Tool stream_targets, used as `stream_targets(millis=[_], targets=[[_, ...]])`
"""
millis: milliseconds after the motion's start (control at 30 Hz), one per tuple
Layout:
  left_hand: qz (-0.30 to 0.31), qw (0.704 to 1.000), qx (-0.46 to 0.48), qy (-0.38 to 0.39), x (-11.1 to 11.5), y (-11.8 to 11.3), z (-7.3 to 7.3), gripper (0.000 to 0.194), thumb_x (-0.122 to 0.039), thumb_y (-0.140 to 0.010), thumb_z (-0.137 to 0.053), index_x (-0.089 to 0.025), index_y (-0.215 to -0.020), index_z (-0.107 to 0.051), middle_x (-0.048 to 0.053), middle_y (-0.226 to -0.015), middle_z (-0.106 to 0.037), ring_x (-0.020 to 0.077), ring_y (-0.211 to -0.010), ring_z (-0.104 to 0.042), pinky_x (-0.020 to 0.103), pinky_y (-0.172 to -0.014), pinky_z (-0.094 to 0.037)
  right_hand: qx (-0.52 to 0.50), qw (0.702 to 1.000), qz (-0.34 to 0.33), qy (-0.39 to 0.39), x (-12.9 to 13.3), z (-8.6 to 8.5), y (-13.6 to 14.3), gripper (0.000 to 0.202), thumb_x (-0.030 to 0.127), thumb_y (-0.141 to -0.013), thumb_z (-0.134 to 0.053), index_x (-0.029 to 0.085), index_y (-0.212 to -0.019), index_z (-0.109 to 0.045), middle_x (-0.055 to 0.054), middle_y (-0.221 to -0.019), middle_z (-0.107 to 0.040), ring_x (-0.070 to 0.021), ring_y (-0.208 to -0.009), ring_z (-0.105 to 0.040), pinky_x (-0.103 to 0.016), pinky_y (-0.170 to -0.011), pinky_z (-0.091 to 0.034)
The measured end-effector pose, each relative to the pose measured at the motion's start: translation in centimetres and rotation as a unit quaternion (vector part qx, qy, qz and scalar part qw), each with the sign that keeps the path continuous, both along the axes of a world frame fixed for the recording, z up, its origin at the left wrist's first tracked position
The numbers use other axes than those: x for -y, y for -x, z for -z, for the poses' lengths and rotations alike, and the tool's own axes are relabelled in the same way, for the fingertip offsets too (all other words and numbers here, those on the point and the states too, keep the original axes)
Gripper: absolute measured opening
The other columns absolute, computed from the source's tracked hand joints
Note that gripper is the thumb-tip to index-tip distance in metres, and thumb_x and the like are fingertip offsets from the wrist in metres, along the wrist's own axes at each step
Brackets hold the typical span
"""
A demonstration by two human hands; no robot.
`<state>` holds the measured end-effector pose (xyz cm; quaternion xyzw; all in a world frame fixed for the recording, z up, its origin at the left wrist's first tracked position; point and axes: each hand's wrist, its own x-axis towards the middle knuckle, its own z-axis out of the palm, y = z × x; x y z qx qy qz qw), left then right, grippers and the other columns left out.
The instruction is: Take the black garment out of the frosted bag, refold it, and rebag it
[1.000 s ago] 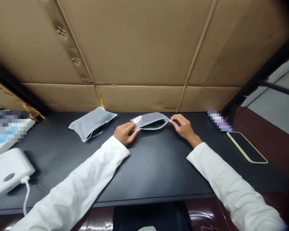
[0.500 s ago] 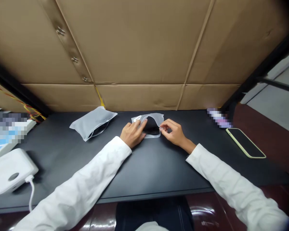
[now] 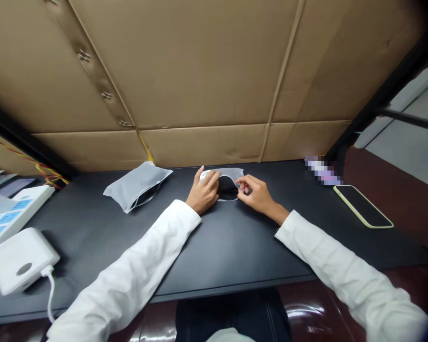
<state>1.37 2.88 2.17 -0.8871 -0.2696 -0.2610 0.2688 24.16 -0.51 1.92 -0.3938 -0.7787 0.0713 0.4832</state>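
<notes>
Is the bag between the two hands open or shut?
Open. The bag gapes at its near edge, showing darkness inside; the left hand touches one side, the right hand pinches the other.

- Type of place: improvised indoor workstation; office, workshop or home cannot be determined.
- Enclosure: creased cardboard sheet (image 3: 207, 71) behind, black frame bars (image 3: 378, 97) at both sides.
- Work surface: black tabletop (image 3: 217, 261).
- Electrical: white power strip (image 3: 7, 217) with blue socket faces; red and yellow wires (image 3: 44, 172) alongside.
- Personal item: smartphone (image 3: 364, 206), right side.
- Floor (image 3: 310, 301): glossy, dark red.
</notes>
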Motion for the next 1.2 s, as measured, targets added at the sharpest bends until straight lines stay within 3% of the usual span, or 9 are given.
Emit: stream_targets(millis=[267,500,633,833,967,1200], targets=[[0.207,0.97,0.098,-0.086,1.7,0.2,0.4,0.03,-0.035,-0.093,-0.051,-0.014,-0.112,-0.061,0.016,-0.119,-0.067,0.0297,-0.117,-0.06,0.057,-0.106,-0.043,-0.099,0.993,0.003,0.058,-1.7,-0.4,-3.2,0.024,0.01,-0.071,-0.06,0.02,-0.092,-0.068,0.0,-0.081,-0.057,-0.0094,-0.061,-0.05,-0.023,-0.058,-0.047],[0.258,0.954,0.118,-0.097,2.6,0.3,0.3,0.035,-0.037,-0.1,-0.038,-0.013,-0.113,-0.059,0.016,-0.114,-0.068,0.0262,-0.117,-0.06,0.045,-0.1,-0.05,-0.121,0.989,0.001,0.085,-1.7,-0.4,-3.6,0.017,0.013,-0.073,-0.062,0.02,-0.083,-0.074,-0.002,-0.082,-0.062,-0.0099,-0.061,-0.052,-0.022,-0.052,-0.045],[0.292,0.942,0.165,-0.03,3.7,-0.1,0.5,0.031,-0.032,-0.1,-0.037,-0.012,-0.117,-0.054,0.018,-0.116,-0.067,0.0274,-0.122,-0.057,0.046,-0.095,-0.052,-0.119,0.989,0.04,0.071,-2.3,-0.1,-4.1,0.011,0.015,-0.071,-0.064,0.019,-0.078,-0.072,-0.002,-0.079,-0.061,-0.0103,-0.06,-0.051,-0.023,-0.052,-0.044],[0.322,0.922,0.216,0.021,5.1,-1.2,1.0,0.025,-0.025,-0.099,-0.039,-0.015,-0.118,-0.052,0.017,-0.117,-0.067,0.0271,-0.121,-0.059,0.046,-0.089,-0.056,-0.062,0.984,0.167,0.006,-3.1,0.4,-5.0,0.009,0.015,-0.072,-0.057,0.019,-0.07,-0.065,0.0,-0.072,-0.059,-0.0121,-0.059,-0.053,-0.025,-0.058,-0.045],[0.307,0.919,0.245,0.029,5.2,-1.2,0.7,0.02,-0.02,-0.097,-0.04,-0.016,-0.114,-0.051,0.017,-0.116,-0.067,0.0275,-0.121,-0.06,0.047,-0.087,-0.057,0.004,0.957,0.29,-0.028,-3.2,0.3,-5.4,0.006,0.015,-0.069,-0.055,0.02,-0.065,-0.055,0.0,-0.068,-0.055,-0.0134,-0.061,-0.052,-0.026,-0.061,-0.042],[0.291,0.938,0.157,-0.107,5.6,-0.5,-0.3,0.013,-0.01,-0.09,-0.046,-0.019,-0.092,-0.054,0.008,-0.101,-0.072,0.0223,-0.11,-0.066,0.036,-0.078,-0.055,0.097,0.893,0.439,0.012,-3.5,-0.2,-6.4,0.005,0.016,-0.072,-0.052,0.019,-0.069,-0.055,-0.003,-0.076,-0.059,-0.0161,-0.066,-0.052,-0.028,-0.059,-0.031]])
